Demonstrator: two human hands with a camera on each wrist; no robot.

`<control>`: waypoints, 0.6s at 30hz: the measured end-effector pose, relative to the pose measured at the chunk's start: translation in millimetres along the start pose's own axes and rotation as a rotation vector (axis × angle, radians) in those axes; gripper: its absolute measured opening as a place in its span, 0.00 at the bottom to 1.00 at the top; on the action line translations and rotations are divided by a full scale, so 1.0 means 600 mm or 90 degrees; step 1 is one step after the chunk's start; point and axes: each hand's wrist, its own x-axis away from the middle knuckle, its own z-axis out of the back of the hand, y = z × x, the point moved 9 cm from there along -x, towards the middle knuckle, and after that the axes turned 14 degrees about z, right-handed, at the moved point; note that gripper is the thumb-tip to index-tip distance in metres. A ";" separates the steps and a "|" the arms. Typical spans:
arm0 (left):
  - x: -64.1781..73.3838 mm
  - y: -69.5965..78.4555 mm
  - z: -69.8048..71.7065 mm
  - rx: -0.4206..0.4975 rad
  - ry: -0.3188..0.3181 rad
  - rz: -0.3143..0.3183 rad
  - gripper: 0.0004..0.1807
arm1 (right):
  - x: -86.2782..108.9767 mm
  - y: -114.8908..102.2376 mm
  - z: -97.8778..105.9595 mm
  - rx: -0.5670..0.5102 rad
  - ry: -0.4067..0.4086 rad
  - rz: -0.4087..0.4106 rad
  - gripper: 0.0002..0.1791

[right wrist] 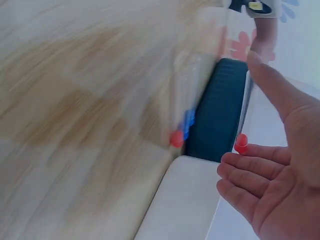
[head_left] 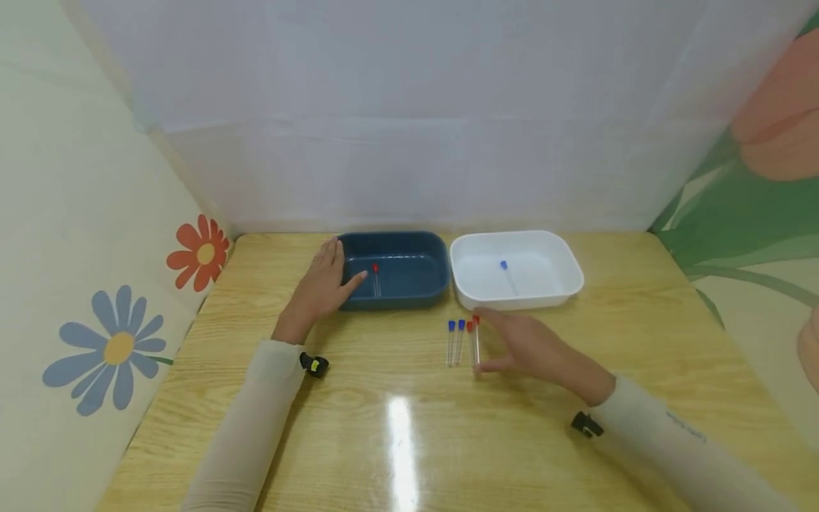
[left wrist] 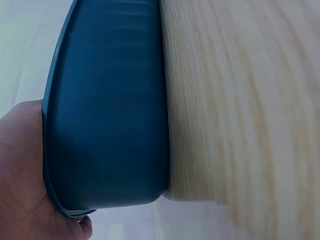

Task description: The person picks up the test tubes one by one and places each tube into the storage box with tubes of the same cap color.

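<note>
Your right hand (head_left: 527,345) grasps a red-capped tube (head_left: 477,341) end to end, a finger at the cap and the thumb at the base; whether it is clear of the wood cannot be told. This tube is the rightmost of a row of four on the table (head_left: 345,427), just short of the white basin's near left corner. Beside it on the left lies the second red-capped tube (head_left: 472,346), then two blue-capped tubes (head_left: 459,345). Your left hand (head_left: 316,284) rests, ungrasping and fingers extended, on the left rim of the dark blue basin (head_left: 403,303), its thumb stretched over the interior, well apart from the row. Both that basin and the white basin (head_left: 531,302) stand at the far edge, side by side with a narrow gap. For moving, you have open wood from the row toward you and out to the left; your right forearm crosses the right-hand part. The grasped tube's cap points to the far edge, long axis running near to far, roughly parallel to its neighbours. The tube in the dark blue basin (head_left: 377,283) points likewise; the tube in the white basin (head_left: 510,277) slants, blue cap toward the far left.
</note>
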 end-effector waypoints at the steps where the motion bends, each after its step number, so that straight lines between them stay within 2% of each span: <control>1: 0.000 -0.001 -0.001 -0.002 0.000 0.001 0.53 | -0.003 -0.002 0.002 -0.013 0.002 0.004 0.56; 6: 0.000 -0.003 -0.003 -0.008 0.000 0.008 0.55 | -0.019 -0.013 0.012 -0.067 0.004 0.026 0.54; 18: -0.001 -0.002 -0.003 -0.028 -0.006 0.010 0.55 | -0.061 -0.018 0.031 -0.080 0.008 0.034 0.52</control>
